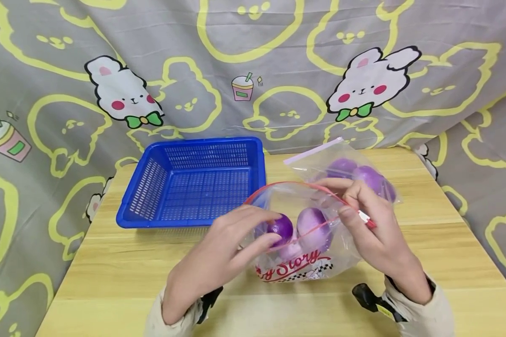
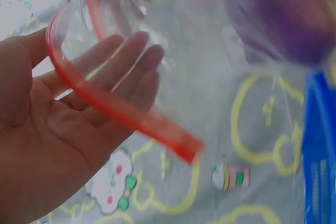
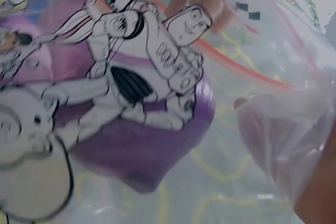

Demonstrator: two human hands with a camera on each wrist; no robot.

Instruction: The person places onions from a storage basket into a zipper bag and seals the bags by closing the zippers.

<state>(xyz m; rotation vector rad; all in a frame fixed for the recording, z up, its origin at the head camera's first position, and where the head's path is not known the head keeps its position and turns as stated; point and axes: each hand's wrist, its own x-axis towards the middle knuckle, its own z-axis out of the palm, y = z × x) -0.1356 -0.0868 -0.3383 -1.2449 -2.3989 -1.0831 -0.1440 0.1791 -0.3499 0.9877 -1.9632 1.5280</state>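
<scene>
A clear zip bag point(image 1: 346, 248) with a red rim and printed cartoon figures stands open-mouthed on the table. Inside are rounded purple things, a dark glossy one point(image 1: 280, 229) and a paler one point(image 1: 312, 224); in the right wrist view one point(image 3: 136, 156) tapers to an onion-like point. My right hand point(image 1: 375, 229) pinches the rim near its white slider point(image 1: 364, 216). At the mouth, my left hand point(image 1: 223, 252) reaches in, and the dark piece shows between thumb and fingers. The left wrist view has its fingers point(image 2: 126, 61) nearly straight behind the red strip point(image 2: 121, 111), apart from the purple.
A blue perforated basket point(image 1: 128, 206) stands at the back left of the wooden table point(image 1: 109, 281). Behind the zip bag lies a second clear bag point(image 1: 314, 161) with a lilac strip and several purple pieces. A patterned grey cloth point(image 1: 219, 112) hangs around the table.
</scene>
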